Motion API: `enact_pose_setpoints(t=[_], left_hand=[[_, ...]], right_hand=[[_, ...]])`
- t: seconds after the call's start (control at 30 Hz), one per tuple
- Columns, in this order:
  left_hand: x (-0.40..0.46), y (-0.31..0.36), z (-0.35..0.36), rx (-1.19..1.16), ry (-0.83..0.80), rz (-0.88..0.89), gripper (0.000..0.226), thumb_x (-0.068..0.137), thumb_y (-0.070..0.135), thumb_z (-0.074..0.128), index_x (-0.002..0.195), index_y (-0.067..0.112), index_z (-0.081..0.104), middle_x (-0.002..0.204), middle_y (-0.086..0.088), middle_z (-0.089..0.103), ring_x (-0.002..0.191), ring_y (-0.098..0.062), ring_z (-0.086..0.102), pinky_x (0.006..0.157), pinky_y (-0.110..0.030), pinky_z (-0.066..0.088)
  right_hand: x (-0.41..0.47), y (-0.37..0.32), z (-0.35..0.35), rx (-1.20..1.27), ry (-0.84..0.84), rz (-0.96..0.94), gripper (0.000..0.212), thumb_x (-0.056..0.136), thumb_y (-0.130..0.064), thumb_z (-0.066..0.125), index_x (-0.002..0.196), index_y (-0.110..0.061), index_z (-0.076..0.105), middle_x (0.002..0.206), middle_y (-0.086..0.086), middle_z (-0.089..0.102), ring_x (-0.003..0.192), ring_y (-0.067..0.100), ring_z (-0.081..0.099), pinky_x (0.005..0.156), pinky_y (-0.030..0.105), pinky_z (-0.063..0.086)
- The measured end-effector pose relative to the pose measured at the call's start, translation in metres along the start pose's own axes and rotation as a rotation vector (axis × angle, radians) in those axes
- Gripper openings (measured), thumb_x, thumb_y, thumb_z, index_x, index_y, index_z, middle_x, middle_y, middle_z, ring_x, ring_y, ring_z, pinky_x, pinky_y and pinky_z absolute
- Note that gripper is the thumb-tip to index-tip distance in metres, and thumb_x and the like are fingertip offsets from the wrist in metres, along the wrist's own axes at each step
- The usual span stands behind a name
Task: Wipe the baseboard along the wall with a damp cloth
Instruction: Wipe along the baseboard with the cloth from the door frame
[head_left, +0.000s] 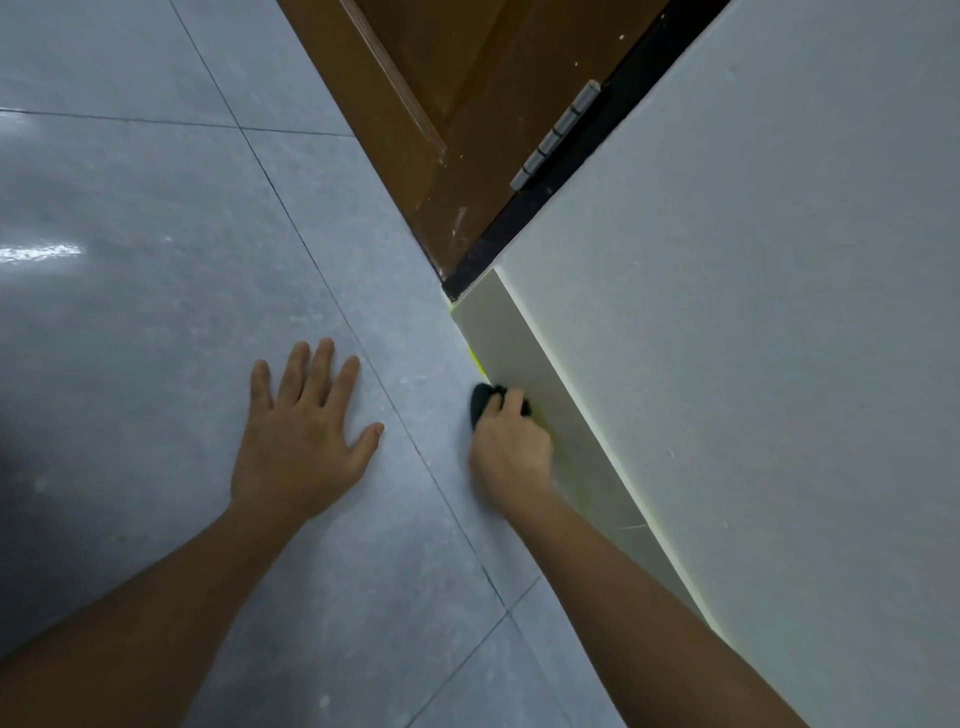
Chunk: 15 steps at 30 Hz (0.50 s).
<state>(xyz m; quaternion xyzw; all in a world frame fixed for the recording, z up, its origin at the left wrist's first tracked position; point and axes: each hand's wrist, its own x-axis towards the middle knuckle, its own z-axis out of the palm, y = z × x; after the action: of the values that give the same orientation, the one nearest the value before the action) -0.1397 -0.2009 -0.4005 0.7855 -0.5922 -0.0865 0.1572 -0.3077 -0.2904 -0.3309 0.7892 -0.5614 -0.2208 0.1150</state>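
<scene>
Down at the foot of the wall, near the door frame, the right hand (511, 441) pinches a dark cloth (485, 400) against the pale baseboard (519, 338) while the left hand (304, 431), fingers spread, lies flat on the floor tiles (156, 312), likely for support.

Most of the dark cloth (482, 401) is hidden under the curled fingers of the right hand (511, 446), low and right of the frame's middle; only one rounded end shows. That hand is slightly blurred, and it covers a stretch of the baseboard (511, 343). The baseboard's lower run toward the bottom right disappears behind the right forearm. Both forearms are cut off by the bottom edge. The brown door (447, 114) is cut off by the top edge.
</scene>
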Motion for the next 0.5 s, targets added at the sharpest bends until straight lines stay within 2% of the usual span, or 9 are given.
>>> enact_pose_setpoints(t=[0.2,0.37,0.5], left_hand=[[0.002,0.001,0.001,0.002,0.003,-0.006,0.075,0.087,0.059,0.029,0.148,0.014,0.03,0.156,-0.015,0.023,0.145,-0.033,0.018,0.114,-0.056,0.006],[0.0,0.0,-0.001,0.016,0.004,-0.004,0.075,0.086,0.058,0.03,0.146,0.013,0.034,0.154,-0.016,0.028,0.143,-0.034,0.023,0.113,-0.056,0.008],[0.002,0.0,0.001,-0.006,0.015,-0.004,0.075,0.086,0.058,0.03,0.145,0.013,0.036,0.154,-0.016,0.029,0.142,-0.034,0.024,0.113,-0.056,0.008]], right_hand=[[0.057,-0.035,-0.027,0.173,-0.008,0.032,0.04,0.093,-0.011,0.04,0.132,-0.001,0.039,0.132,0.014,0.036,0.096,0.031,0.061,0.063,0.034,0.038],[0.036,-0.024,-0.018,0.281,-0.073,0.126,0.039,0.09,-0.013,0.039,0.128,-0.007,0.04,0.128,0.016,0.04,0.101,0.032,0.061,0.069,0.032,0.037],[0.012,-0.018,-0.011,0.259,-0.133,0.222,0.043,0.09,-0.015,0.041,0.132,-0.008,0.036,0.128,0.015,0.037,0.097,0.028,0.06,0.067,0.031,0.038]])
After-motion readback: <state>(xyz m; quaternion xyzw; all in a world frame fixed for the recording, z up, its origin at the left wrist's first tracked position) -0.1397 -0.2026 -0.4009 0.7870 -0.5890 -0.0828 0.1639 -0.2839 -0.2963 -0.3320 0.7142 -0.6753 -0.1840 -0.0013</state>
